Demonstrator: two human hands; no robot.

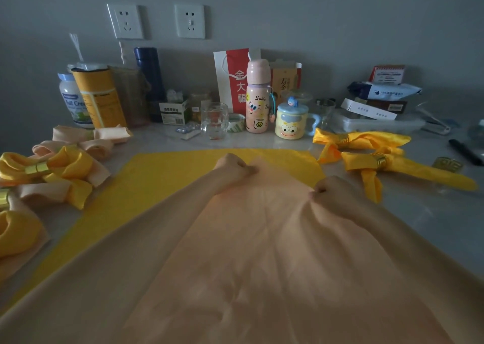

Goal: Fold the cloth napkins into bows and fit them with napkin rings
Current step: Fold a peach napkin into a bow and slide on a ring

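A peach cloth napkin is stretched toward me over a flat yellow napkin on the table. My left hand pinches the peach napkin's far corner at the centre. Further right, my right hand grips the napkin's right edge in a fist. Finished yellow-and-peach bows with gold rings lie at the left. Two yellow bows with gold rings lie at the right. A loose gold napkin ring sits at the far right.
Along the back wall stand cans, a blue flask, a glass, a pink bottle, a yellow lidded mug, a red-and-white bag and boxes. A black marker lies far right.
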